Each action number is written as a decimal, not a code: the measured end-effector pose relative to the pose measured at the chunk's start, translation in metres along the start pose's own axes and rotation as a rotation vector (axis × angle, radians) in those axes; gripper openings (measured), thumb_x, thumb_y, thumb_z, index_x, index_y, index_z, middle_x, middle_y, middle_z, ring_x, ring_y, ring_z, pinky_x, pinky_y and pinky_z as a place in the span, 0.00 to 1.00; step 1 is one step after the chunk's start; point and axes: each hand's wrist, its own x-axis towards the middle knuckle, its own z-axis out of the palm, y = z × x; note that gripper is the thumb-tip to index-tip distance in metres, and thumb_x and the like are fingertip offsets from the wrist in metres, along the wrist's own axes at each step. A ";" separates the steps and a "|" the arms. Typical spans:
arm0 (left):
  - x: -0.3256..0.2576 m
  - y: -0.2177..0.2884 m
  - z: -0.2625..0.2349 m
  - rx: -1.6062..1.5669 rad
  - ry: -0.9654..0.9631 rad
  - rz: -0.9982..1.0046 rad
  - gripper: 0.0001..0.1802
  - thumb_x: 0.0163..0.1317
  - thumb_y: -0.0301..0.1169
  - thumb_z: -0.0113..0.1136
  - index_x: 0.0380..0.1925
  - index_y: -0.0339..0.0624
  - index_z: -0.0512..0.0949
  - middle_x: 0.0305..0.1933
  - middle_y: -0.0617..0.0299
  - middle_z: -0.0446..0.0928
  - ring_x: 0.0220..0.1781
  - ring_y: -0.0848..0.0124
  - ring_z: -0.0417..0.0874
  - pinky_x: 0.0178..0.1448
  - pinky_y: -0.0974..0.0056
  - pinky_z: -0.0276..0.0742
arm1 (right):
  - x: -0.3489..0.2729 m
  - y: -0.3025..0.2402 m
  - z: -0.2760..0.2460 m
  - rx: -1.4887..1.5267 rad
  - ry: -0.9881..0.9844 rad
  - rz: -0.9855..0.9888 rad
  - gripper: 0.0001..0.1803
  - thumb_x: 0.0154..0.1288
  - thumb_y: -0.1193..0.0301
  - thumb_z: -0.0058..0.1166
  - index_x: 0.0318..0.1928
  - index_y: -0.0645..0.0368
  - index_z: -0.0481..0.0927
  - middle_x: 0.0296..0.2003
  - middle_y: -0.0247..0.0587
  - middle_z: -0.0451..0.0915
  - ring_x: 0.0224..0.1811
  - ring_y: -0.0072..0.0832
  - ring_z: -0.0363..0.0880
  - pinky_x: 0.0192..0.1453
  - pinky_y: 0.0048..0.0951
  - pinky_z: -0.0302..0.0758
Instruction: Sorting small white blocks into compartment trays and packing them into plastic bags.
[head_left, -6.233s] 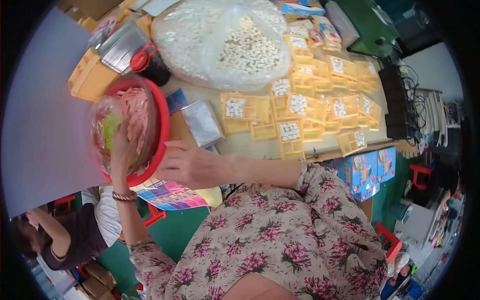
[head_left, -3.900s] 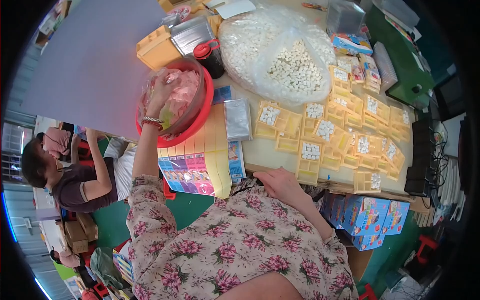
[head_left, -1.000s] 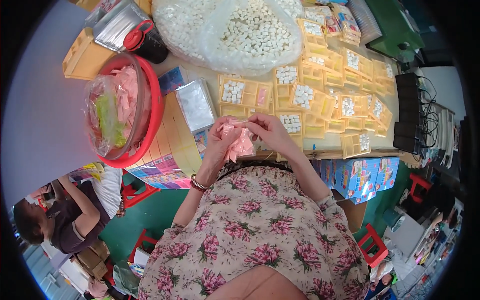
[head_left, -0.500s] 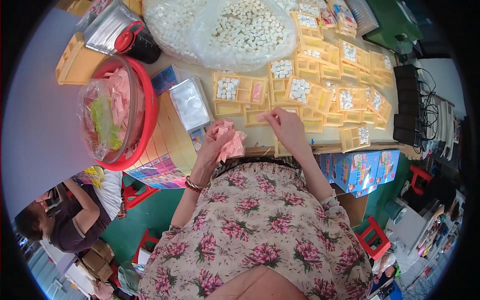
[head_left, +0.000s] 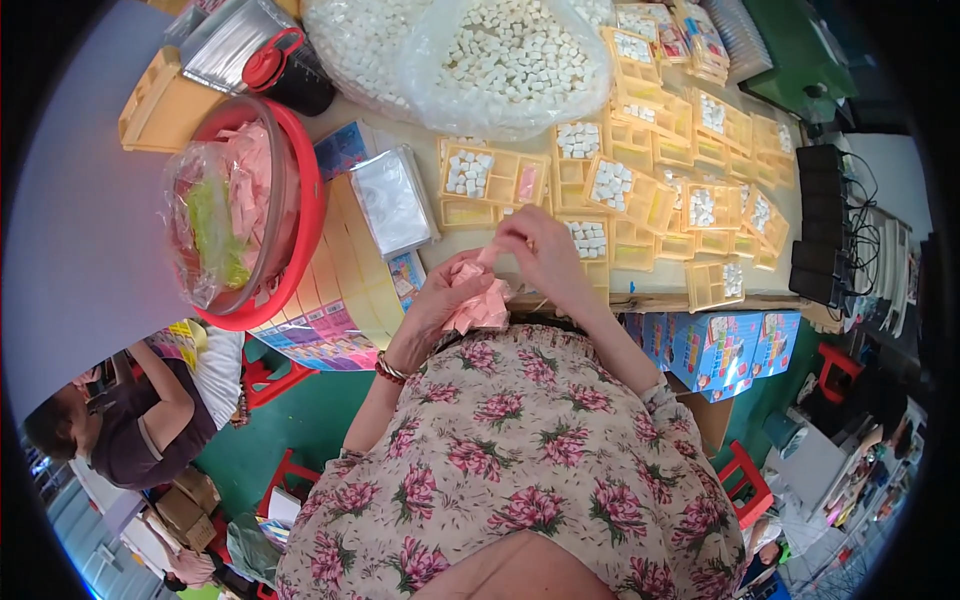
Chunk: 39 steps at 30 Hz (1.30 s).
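Note:
My left hand (head_left: pixel 436 302) is closed around a bunch of small flat pink pieces (head_left: pixel 478 306), just above the table's front edge. Close beside it, my right hand (head_left: pixel 548 258) pinches one pink piece that rises from the top of the bunch. Beyond my fingers lies a yellow compartment tray (head_left: pixel 503 178); white cubes (head_left: pixel 467 173) fill one section, and a pink piece (head_left: pixel 527 182) lies in another. Right of my right hand is another tray with white cubes (head_left: pixel 589 240), partly covered by the hand.
Many similar trays (head_left: pixel 705 205) overlap across the right of the table. A big clear bag of white cubes (head_left: pixel 510 70) stands at the back. Leftward are a red basin (head_left: pixel 300 210) of pink pieces, silvery film sleeves (head_left: pixel 392 205) and a dark bottle (head_left: pixel 290 78). Another person (head_left: pixel 150 430) sits lower left.
My right hand has moved left from the trays to the bunch in my left hand. Its fingertips now meet the top of the bunch. The view has shifted slightly.

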 end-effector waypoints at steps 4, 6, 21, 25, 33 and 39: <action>-0.001 -0.007 -0.014 -0.019 0.024 0.063 0.22 0.61 0.28 0.58 0.55 0.37 0.68 0.37 0.66 0.75 0.37 0.75 0.80 0.40 0.73 0.78 | 0.021 0.003 0.005 0.272 0.112 0.277 0.07 0.57 0.72 0.54 0.31 0.64 0.77 0.27 0.41 0.77 0.26 0.32 0.75 0.32 0.29 0.70; -0.002 -0.004 -0.012 -0.003 0.031 0.070 0.22 0.61 0.28 0.58 0.55 0.37 0.68 0.37 0.66 0.75 0.37 0.75 0.80 0.40 0.73 0.78 | 0.031 0.005 0.012 0.285 0.112 0.307 0.07 0.57 0.72 0.54 0.32 0.65 0.78 0.27 0.42 0.77 0.25 0.33 0.75 0.31 0.30 0.70; 0.018 0.002 0.020 -0.037 0.102 0.214 0.19 0.58 0.22 0.59 0.52 0.40 0.72 0.38 0.68 0.73 0.37 0.80 0.76 0.40 0.76 0.76 | -0.041 -0.004 -0.022 0.519 -0.194 0.409 0.07 0.62 0.71 0.54 0.37 0.63 0.77 0.25 0.28 0.76 0.25 0.12 0.70 0.28 0.17 0.68; 0.024 0.003 0.028 0.092 0.049 0.167 0.19 0.58 0.22 0.59 0.51 0.39 0.71 0.38 0.68 0.73 0.37 0.80 0.76 0.40 0.76 0.76 | -0.056 -0.008 -0.025 0.664 -0.065 0.586 0.05 0.63 0.74 0.52 0.35 0.64 0.75 0.25 0.29 0.76 0.26 0.13 0.72 0.28 0.16 0.68; 0.035 -0.008 0.030 0.002 -0.093 0.027 0.19 0.59 0.25 0.59 0.51 0.39 0.70 0.37 0.66 0.74 0.38 0.77 0.78 0.43 0.71 0.78 | -0.087 -0.004 -0.051 0.373 0.170 0.571 0.04 0.64 0.75 0.50 0.34 0.65 0.75 0.22 0.32 0.76 0.24 0.14 0.72 0.29 0.16 0.69; 0.042 -0.017 0.024 -0.022 -0.089 0.030 0.20 0.58 0.25 0.59 0.51 0.40 0.70 0.37 0.65 0.75 0.39 0.72 0.81 0.47 0.65 0.81 | -0.115 0.017 -0.061 0.518 0.286 0.780 0.05 0.63 0.74 0.51 0.35 0.63 0.76 0.19 0.29 0.75 0.19 0.10 0.67 0.22 0.13 0.61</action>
